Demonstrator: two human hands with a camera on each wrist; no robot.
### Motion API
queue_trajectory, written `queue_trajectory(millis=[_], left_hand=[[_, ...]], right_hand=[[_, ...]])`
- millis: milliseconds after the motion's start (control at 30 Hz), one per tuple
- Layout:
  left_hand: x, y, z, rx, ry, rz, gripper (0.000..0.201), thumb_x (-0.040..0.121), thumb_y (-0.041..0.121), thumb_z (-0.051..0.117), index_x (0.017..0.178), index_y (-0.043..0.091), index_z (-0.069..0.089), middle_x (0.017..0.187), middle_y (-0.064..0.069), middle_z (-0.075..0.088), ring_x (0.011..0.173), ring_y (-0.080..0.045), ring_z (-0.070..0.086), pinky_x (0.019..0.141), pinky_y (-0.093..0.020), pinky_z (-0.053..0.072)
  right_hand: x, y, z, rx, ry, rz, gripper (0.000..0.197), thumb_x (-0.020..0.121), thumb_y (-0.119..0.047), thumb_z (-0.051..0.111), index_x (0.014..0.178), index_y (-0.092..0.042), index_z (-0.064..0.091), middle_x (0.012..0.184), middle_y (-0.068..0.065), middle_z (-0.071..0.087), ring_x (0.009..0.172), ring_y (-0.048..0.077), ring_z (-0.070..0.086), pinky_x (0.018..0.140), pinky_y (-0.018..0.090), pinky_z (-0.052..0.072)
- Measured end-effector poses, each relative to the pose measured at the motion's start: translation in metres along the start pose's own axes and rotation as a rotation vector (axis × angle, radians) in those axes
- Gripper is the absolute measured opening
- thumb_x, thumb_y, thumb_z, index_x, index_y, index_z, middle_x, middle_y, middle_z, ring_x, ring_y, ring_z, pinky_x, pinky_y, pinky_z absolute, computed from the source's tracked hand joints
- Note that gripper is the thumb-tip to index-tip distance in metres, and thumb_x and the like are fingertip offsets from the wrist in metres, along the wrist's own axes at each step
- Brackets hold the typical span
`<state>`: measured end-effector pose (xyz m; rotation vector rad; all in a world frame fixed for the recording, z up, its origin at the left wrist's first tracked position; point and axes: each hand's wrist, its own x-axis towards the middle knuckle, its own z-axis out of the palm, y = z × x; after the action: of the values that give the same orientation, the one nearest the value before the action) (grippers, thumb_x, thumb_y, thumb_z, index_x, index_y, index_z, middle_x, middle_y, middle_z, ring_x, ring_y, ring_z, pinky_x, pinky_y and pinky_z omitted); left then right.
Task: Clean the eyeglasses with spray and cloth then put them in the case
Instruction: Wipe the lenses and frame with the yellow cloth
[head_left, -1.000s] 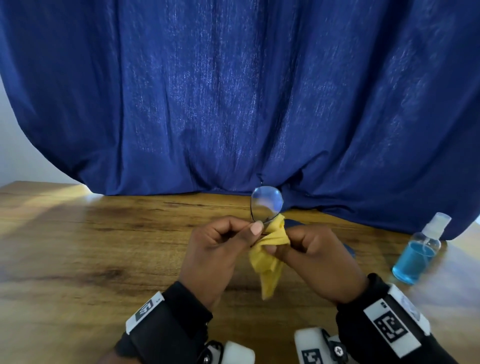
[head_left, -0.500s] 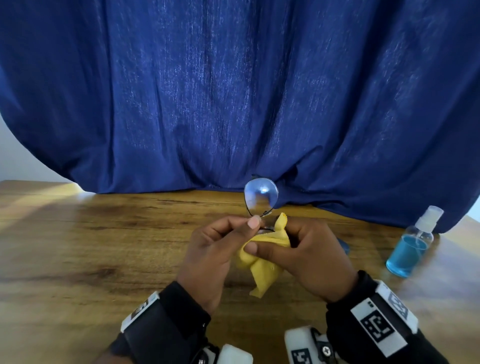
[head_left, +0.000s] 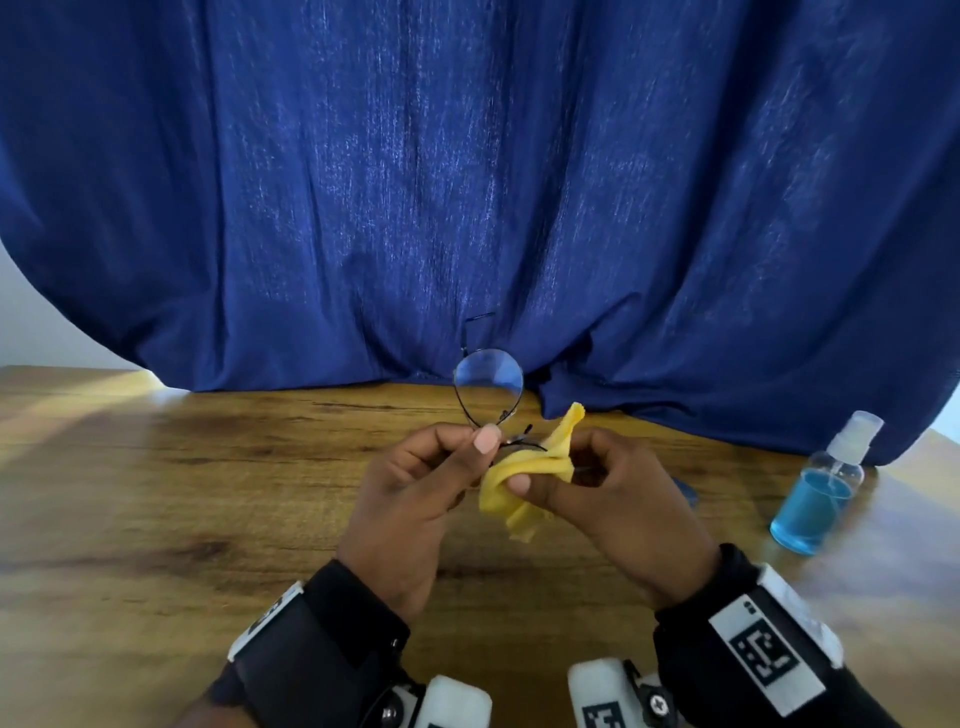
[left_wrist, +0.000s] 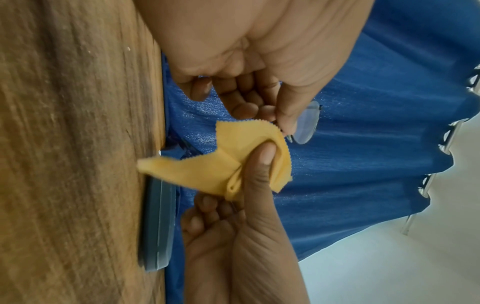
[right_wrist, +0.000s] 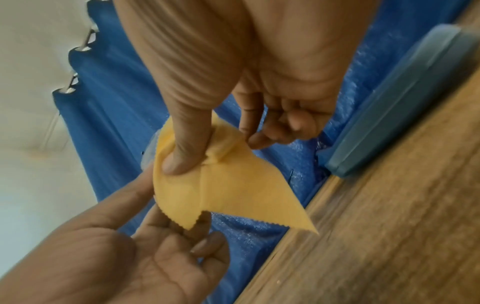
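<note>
1. Pinching the eyeglasses (head_left: 488, 384) by the frame, my left hand (head_left: 410, 499) has thumb and forefinger clamped on the wire just below one round lens, which stands up above my knuckles.
2. My right hand (head_left: 618, 499) grips the yellow cloth (head_left: 524, 467) (bunched, one corner sticking up), thumb pressed over it; the other lens is hidden under the cloth.
3. Both hands hover close together over the wooden counter (head_left: 156, 493), near its far edge.
4. A blue-grey case (right_wrist: 400, 98) lies on the counter by the blue curtain (head_left: 467, 182), just beyond my right hand.
5. A spray bottle (head_left: 821, 493) of blue liquid stands upright toward the counter's right edge.
</note>
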<state>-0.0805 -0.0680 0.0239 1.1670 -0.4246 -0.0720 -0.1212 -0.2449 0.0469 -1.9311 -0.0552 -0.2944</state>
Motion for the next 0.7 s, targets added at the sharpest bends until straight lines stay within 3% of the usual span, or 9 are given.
queue_trajectory(millis=[67,133,200,267,333,400,467,567,700], left_hand=[[-0.0003,0.0001,0.0003,-0.008,0.02,-0.017,0.031,0.075,0.038,0.074,0.09,0.011,0.078,0.1,-0.02,0.072,0.089,-0.029,0.058,0.079,-0.038,0.048],[-0.0008,-0.0009,0.0002,-0.022,0.036,-0.037,0.032,0.076,0.04,0.074,0.089,0.012,0.079,0.099,-0.02,0.07,0.09,-0.03,0.053,0.082,-0.045,0.043],[-0.0003,-0.0024,-0.0001,-0.035,0.042,-0.047,0.03,0.078,0.041,0.077,0.089,0.013,0.079,0.1,-0.02,0.069,0.094,-0.03,0.053,0.085,-0.049,0.041],[0.0004,-0.0047,-0.0017,-0.034,0.035,-0.04,0.035,0.08,0.044,0.08,0.092,0.012,0.078,0.099,-0.021,0.066,0.095,-0.031,0.05,0.085,-0.05,0.038],[0.0009,-0.0059,-0.0017,-0.045,0.028,-0.034,0.041,0.078,0.046,0.08,0.095,0.009,0.078,0.1,-0.022,0.064,0.093,-0.031,0.048,0.083,-0.049,0.037],[0.0007,-0.0052,-0.0012,-0.066,0.03,-0.037,0.038,0.081,0.043,0.078,0.096,0.007,0.078,0.1,-0.021,0.064,0.091,-0.03,0.047,0.079,-0.044,0.038],[0.0001,-0.004,-0.0005,-0.078,0.022,-0.035,0.04,0.081,0.041,0.076,0.098,0.004,0.076,0.095,-0.019,0.064,0.085,-0.029,0.047,0.074,-0.039,0.037],[-0.0008,-0.0049,-0.0008,-0.089,0.017,-0.036,0.057,0.076,0.05,0.083,0.103,-0.001,0.074,0.098,-0.021,0.066,0.087,-0.029,0.049,0.076,-0.04,0.038],[-0.0014,-0.0075,-0.0008,-0.101,0.02,-0.048,0.066,0.07,0.054,0.086,0.108,0.001,0.074,0.122,-0.04,0.06,0.102,-0.036,0.048,0.089,-0.054,0.036]], right_hand=[[-0.0017,0.0007,0.0005,-0.089,0.032,-0.022,0.048,0.06,-0.065,0.077,0.085,-0.023,0.074,0.08,-0.004,0.076,0.073,0.014,0.07,0.068,0.03,0.056],[-0.004,0.0023,0.0023,-0.132,0.073,0.005,0.064,0.055,-0.077,0.072,0.097,-0.029,0.069,0.093,-0.005,0.072,0.086,0.015,0.068,0.07,0.033,0.055],[-0.0057,0.0008,0.0037,-0.233,0.17,0.062,0.092,0.044,-0.083,0.068,0.115,-0.029,0.048,0.112,-0.007,0.053,0.102,0.011,0.055,0.072,0.02,0.045],[-0.0064,-0.0022,0.0036,-0.26,0.233,0.08,0.102,0.04,-0.081,0.068,0.121,-0.029,0.034,0.114,-0.006,0.041,0.102,0.007,0.046,0.07,0.012,0.037],[-0.0056,-0.0021,0.0001,-0.28,0.242,0.046,0.091,0.044,-0.08,0.068,0.11,-0.024,0.043,0.1,-0.011,0.048,0.085,0.001,0.049,0.059,0.012,0.037],[-0.0036,-0.0014,-0.0025,-0.289,0.221,-0.014,0.067,0.051,-0.08,0.066,0.081,-0.021,0.054,0.066,-0.017,0.052,0.059,-0.002,0.049,0.052,0.011,0.038],[-0.003,-0.0004,-0.0019,-0.246,0.217,-0.062,0.063,0.054,-0.078,0.067,0.061,-0.018,0.048,0.049,-0.014,0.046,0.048,0.002,0.043,0.049,0.013,0.037],[-0.0031,0.001,-0.0009,-0.145,0.199,-0.092,0.059,0.057,-0.07,0.074,0.06,-0.015,0.053,0.051,-0.007,0.05,0.05,0.003,0.043,0.048,0.017,0.036],[-0.0033,0.0004,-0.002,0.017,0.084,-0.071,0.043,0.064,-0.045,0.084,0.085,-0.009,0.07,0.075,0.003,0.076,0.064,0.011,0.07,0.057,0.02,0.054]])
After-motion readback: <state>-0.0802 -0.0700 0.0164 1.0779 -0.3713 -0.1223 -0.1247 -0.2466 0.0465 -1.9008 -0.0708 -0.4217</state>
